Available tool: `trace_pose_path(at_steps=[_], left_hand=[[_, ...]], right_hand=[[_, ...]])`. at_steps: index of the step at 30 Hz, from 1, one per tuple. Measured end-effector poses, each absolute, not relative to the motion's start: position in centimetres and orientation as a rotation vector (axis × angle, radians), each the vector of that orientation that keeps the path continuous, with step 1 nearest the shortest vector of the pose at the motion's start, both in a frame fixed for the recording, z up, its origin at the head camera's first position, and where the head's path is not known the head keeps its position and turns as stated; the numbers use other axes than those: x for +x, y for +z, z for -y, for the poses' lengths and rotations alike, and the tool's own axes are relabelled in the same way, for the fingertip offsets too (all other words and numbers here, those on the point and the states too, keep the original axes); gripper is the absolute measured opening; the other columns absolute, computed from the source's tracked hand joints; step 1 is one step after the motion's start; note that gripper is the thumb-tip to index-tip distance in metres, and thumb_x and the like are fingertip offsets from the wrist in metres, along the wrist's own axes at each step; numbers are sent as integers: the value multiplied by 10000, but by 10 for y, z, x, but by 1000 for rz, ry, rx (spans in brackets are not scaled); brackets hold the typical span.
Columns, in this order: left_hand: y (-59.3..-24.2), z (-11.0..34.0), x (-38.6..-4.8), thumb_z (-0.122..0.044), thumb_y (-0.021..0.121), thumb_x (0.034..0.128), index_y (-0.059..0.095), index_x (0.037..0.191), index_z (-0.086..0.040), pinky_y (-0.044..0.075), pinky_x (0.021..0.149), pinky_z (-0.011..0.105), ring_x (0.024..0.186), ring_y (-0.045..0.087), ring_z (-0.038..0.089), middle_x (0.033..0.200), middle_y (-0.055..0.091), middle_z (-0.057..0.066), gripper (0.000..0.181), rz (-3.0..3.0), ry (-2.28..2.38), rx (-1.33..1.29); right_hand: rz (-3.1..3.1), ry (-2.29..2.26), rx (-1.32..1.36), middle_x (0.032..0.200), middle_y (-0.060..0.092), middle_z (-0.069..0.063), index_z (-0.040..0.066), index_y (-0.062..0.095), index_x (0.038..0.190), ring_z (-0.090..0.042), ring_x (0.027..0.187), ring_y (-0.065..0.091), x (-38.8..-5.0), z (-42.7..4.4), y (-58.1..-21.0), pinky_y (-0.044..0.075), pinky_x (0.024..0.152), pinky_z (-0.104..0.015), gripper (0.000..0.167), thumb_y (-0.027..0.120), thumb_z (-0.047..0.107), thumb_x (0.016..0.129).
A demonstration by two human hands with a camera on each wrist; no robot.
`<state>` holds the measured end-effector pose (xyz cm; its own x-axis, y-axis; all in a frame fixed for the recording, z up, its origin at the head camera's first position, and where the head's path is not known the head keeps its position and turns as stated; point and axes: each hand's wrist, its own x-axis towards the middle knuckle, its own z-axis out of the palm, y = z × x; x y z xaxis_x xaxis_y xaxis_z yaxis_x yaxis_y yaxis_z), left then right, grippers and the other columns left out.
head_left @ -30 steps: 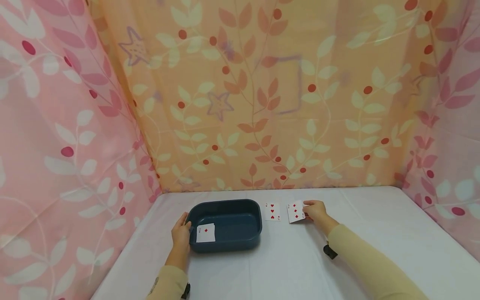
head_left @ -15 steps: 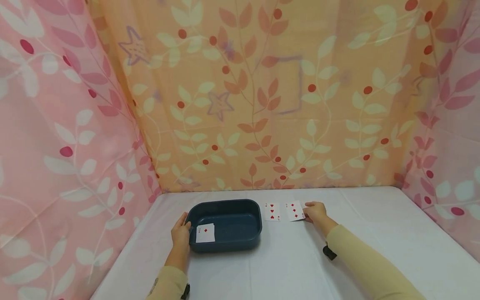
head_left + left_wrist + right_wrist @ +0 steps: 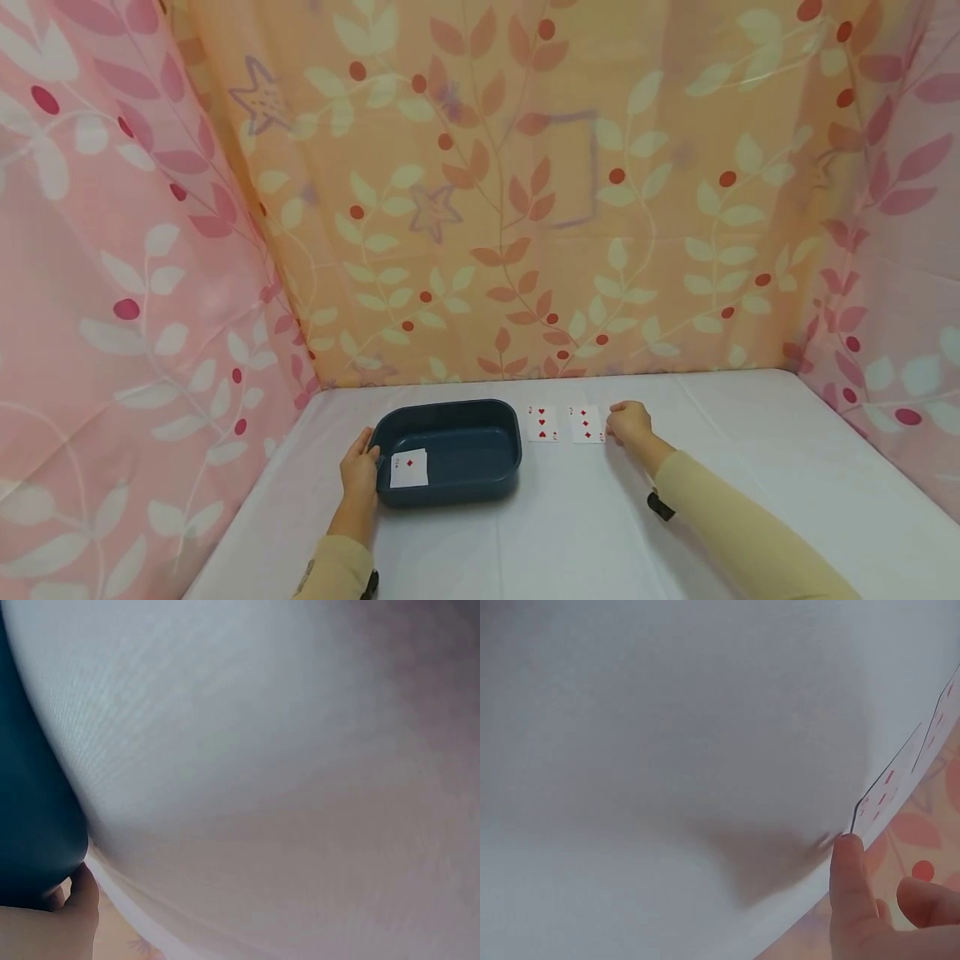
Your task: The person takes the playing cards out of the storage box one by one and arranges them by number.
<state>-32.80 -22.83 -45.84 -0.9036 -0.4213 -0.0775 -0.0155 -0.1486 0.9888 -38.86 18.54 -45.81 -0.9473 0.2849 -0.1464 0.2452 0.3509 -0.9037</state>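
My left hand [image 3: 358,473] grips the left end of a dark blue rectangular basin [image 3: 450,493], thumb at the rim. Inside, at the near left, lies a small stack of playing cards [image 3: 409,469], the top one showing a single red diamond. A three of hearts [image 3: 542,423] lies face up just right of the basin. Beside it lies a three of diamonds [image 3: 587,424]. My right hand [image 3: 630,423] is at that card's right edge. In the right wrist view, one fingertip touches or nearly touches the card [image 3: 881,796], with the thumb [image 3: 928,898] held apart.
A white cloth [image 3: 555,533] covers the table. An orange leaf-patterned curtain [image 3: 480,183] hangs behind it, and pink patterned curtains [image 3: 135,267] stand at both sides. Black bands [image 3: 660,504] sit on the wrists.
The three of diamonds, raised and tilted in my right hand a second ago, has come down flat beside the three of hearts. My right fingers have let it go. The left hand stays put.
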Motion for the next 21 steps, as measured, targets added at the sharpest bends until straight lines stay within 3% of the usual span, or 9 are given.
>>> trace_pose_path(at_steps=[8,14,21], left_hand=[[-461,230,-329,48,335,1010,257,1504,27,163,1170,422,1435,222,320,1542,248,195,500,1854,-2137,497],[-462,230,-329,48,335,1008,261,1503,26,161,1170,425,1435,221,320,1542,251,194,501,1867,-2121,498],[-462,231,-331,44,341,1010,263,1503,22,151,1172,414,1442,208,306,1546,247,184,500,1863,-2130,503]], right_hand=[[2469,1827,-447,926,641,-219,-148,509,1250,-152,659,644,-376,-187,-446,546,568,-259,390,513,-30,879],[2396,1966,-385,936,672,-191,-155,464,1302,-104,648,655,-369,-182,-438,580,647,-280,410,522,-24,918],[2298,2115,-338,1016,654,-265,-148,400,1349,-161,699,683,-358,-168,-428,589,688,-303,445,526,-20,943]])
